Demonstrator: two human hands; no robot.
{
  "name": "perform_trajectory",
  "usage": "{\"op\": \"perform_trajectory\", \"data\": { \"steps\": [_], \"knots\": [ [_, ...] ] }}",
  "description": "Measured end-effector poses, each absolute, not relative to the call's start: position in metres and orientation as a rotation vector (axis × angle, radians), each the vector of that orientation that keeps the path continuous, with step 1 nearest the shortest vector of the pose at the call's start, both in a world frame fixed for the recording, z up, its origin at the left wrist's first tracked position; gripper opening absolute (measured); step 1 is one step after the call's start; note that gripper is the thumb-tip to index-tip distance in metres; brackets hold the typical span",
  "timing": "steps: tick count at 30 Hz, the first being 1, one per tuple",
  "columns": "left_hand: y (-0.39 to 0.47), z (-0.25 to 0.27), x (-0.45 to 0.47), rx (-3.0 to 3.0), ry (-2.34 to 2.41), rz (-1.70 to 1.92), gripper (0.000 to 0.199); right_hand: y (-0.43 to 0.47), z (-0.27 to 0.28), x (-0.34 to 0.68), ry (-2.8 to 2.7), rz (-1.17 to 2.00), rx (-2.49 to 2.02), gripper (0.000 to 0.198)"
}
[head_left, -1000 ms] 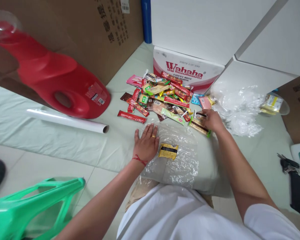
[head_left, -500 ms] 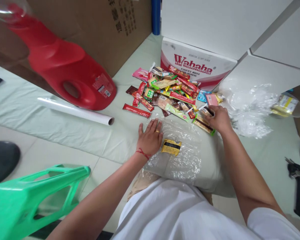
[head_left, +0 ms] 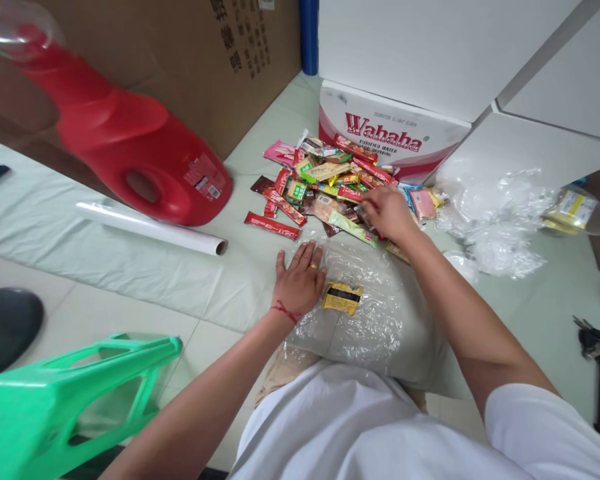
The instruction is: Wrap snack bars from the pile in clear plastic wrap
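Observation:
My left hand [head_left: 300, 279] lies flat with its fingers spread on a sheet of clear plastic film [head_left: 370, 333]. Beside its thumb, on the film, rests a small yellow snack packet [head_left: 342, 298] with a dark band. My right hand [head_left: 389, 212] reaches into the right side of a pile of wrapped snack bars [head_left: 330, 172], fingers bent down among them. What its fingertips touch or hold is hidden. Close to that hand lie a pale green bar [head_left: 353, 229] and a pink packet [head_left: 423, 203]. A red bar [head_left: 272, 225] sits at the pile's left edge.
A Wahaha carton [head_left: 395, 137] stands behind the pile. Crumpled clear plastic [head_left: 500, 213] lies to the right. On the left are a large red bottle [head_left: 150, 147], a white roll [head_left: 150, 228] and a green stool [head_left: 80, 393]. A brown cardboard box [head_left: 180, 53] rises behind the bottle.
My right hand has moved left, from the bars at the pile's right front edge into the pile. My left hand and the yellow packet have stayed in place.

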State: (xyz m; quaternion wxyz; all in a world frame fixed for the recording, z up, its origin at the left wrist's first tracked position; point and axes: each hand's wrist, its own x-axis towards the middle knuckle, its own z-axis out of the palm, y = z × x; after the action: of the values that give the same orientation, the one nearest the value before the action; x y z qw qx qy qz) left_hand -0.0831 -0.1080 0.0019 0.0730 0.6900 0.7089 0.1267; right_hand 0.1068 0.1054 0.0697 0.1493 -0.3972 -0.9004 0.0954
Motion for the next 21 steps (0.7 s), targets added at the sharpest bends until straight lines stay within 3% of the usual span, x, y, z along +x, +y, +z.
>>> {"op": "perform_trajectory", "data": {
  "steps": [5,9,15,21],
  "knots": [
    [-0.108,0.002,-0.083,2.074,2.129,0.377,0.058,0.102,0.079,0.015,-2.731,0.22,-0.817,0.04],
    [-0.108,0.002,-0.083,2.068,2.127,0.36,0.058,0.127,0.071,-0.018,-2.687,0.168,-0.856,0.068],
    [-0.11,0.003,-0.085,2.073,2.106,0.391,0.058,0.13,0.067,0.032,-2.855,0.117,-0.825,0.05],
    [-0.11,0.006,-0.087,2.046,2.084,0.425,0.057,0.128,0.066,0.113,-2.876,0.216,-0.853,0.062]
  ]
}}
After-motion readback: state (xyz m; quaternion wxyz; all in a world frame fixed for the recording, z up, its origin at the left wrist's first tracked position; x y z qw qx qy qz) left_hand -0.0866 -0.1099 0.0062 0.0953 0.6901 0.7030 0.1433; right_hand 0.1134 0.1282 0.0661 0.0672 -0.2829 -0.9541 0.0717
